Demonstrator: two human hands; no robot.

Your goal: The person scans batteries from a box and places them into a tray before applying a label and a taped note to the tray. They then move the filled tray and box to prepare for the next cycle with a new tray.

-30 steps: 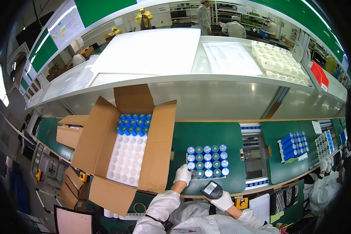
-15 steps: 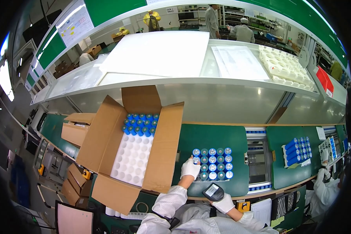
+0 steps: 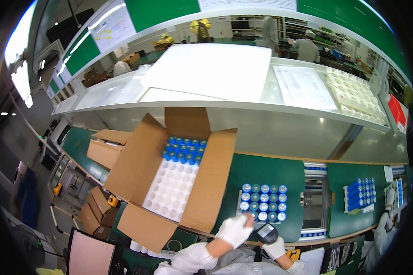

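Observation:
A block of upright blue cylindrical battery cells point(image 3: 264, 197) stands in rows on a pale tray on the green work mat. My left hand point(image 3: 235, 231), in a white glove with bare fingertips, is over the block's near left corner. Its fingers are blurred, and whether they touch a cell cannot be made out. The cell at that corner is hidden behind the hand. My right hand point(image 3: 274, 249), gloved too, grips a black handheld device with a small grey screen point(image 3: 266, 233), just in front of the block.
To the left, an open cardboard box point(image 3: 207, 183) holds more blue cells and a white tray with round pockets. A roller conveyor point(image 3: 315, 197) runs right of the mat. Beyond it lies another cell block point(image 3: 360, 195), near a co-worker's sleeve point(image 3: 382, 236). A shelf point(image 3: 206, 104) spans above.
My left hand has drawn back from the block's left column toward its near corner, closer to the device. The right hand still holds the device. The whole view has shifted.

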